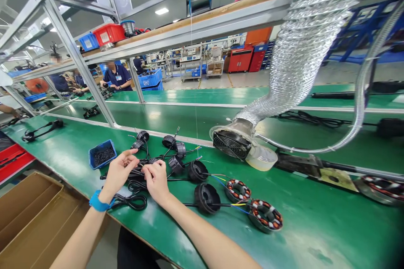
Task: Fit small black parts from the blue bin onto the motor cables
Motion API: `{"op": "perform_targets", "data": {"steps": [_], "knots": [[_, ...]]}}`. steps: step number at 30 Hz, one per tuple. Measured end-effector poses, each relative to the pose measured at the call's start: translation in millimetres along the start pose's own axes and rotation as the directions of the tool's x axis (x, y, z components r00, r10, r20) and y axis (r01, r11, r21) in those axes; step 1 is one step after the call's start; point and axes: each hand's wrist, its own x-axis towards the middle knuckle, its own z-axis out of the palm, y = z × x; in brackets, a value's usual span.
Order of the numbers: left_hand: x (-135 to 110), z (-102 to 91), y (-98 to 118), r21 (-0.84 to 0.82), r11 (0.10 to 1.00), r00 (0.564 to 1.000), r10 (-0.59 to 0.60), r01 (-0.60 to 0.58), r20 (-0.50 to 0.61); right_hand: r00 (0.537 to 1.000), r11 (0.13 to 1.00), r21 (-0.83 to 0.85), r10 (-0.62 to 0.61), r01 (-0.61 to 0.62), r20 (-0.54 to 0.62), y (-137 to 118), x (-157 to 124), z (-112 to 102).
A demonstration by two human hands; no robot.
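Observation:
My left hand [118,173], with a blue band at the wrist, is over a bundle of black cables [136,185]; its fingers are curled in toward the thumb. Close beside it, my right hand [156,181] is closed in a pinch above the same cables. Whatever either hand holds is too small or hidden to make out. Several round black plastic housings [207,197] with cables lie beyond and to the right of my hands. Coloured wires link two of them to copper-wound stators [265,215]. A blue bin [102,154] of small black parts stands left of my hands.
A fan [232,143] on a silver foil duct [293,50] hangs over the bench at right, beside a translucent cup [261,158]. A metal post [78,63] rises at left. Cardboard boxes [31,214] stand below the near edge. Co-workers [117,76] sit farther back.

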Motion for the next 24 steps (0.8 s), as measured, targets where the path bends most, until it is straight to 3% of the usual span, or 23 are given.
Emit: {"op": "perform_targets", "data": {"steps": [10, 16, 19, 22, 24], "knots": [[-4, 1.0, 1, 0.078, 0.997, 0.998, 0.015, -0.020, 0.054, 1.000, 1.000, -0.003, 0.001, -0.001, 0.001, 0, 0, 0], [-2, -0.8, 5, -0.083, 0.991, 0.985, -0.094, 0.107, 0.148, 1.000, 1.000, -0.012, -0.011, 0.012, 0.005, 0, 0, 0], [2, -2.4, 4, -0.128, 0.981, 0.988, -0.142, 0.149, 0.062, 1.000, 1.000, -0.012, -0.012, 0.012, 0.011, 0, 0, 1], [6, -0.8, 1, -0.138, 0.987, 0.990, -0.099, 0.084, -0.101, 1.000, 1.000, -0.002, -0.015, 0.015, 0.011, 0, 0, 0], [7, 1.8, 0, -0.117, 0.992, 0.994, -0.050, 0.038, -0.100, 1.000, 1.000, -0.003, -0.007, 0.007, 0.017, -1, 1, 0]]}}
